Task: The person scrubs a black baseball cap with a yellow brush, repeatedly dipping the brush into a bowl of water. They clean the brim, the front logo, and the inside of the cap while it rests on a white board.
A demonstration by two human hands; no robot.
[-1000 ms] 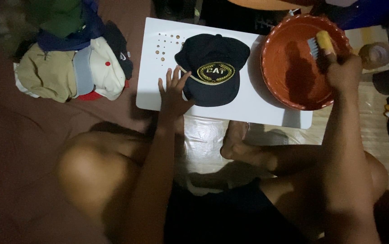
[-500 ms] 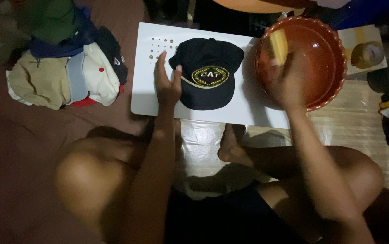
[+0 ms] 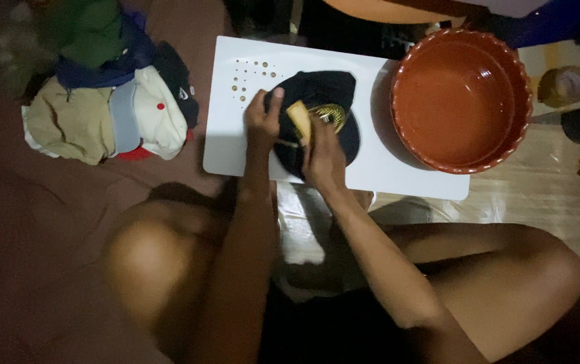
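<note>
Dim floor, white board (image 3: 398, 168): left hand (image 3: 262, 125), fingers spread, pins the black cap (image 3: 320, 101) centre-board; right hand (image 3: 322, 152) grips a yellow brush (image 3: 299, 118) on it. Scrubbing looks barely underway; terracotta basin (image 3: 462, 101) at three o'clock.

Matt dark cloth cap (image 3: 320, 101) on a smooth white plastic board (image 3: 398, 168), beside a glossy red-brown plastic basin (image 3: 462, 101).

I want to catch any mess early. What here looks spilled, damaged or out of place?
Nothing stands out. The black cap lies flat on the white board, the orange basin sits upright, and no spill shows.
</note>
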